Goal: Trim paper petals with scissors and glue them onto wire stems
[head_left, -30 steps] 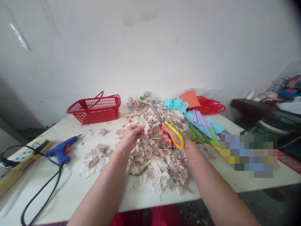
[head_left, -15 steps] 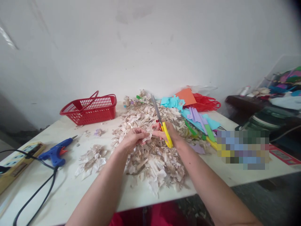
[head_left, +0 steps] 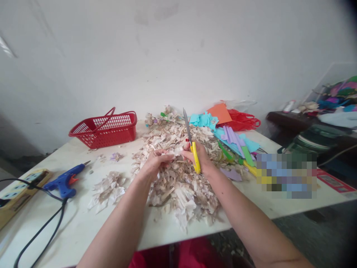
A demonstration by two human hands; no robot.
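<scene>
Over a heap of crumpled, pale brownish paper-like scraps (head_left: 167,190), my left hand (head_left: 157,162) pinches a small whitish scrap (head_left: 176,152). My right hand (head_left: 199,156) meets it from the other side, with its thumb and fingertips at the scrap's right end. A pair of scissors (head_left: 195,158) with yellow handles is also in my right hand, its blades pointing up and away. Something small and red shows beside the blades. Part of the scrap is hidden by my fingers.
On the left are a red basket (head_left: 117,136), a blue glue gun (head_left: 63,182) with a black cord, and a power strip (head_left: 22,193). Turquoise paper (head_left: 203,120), an orange sheet (head_left: 219,113) and a red plastic bag (head_left: 242,120) lie behind, at right.
The scrap is now held between both hands, stretched more level. My right hand has turned slightly, and the scissors stand more upright. The view has shifted a little.
</scene>
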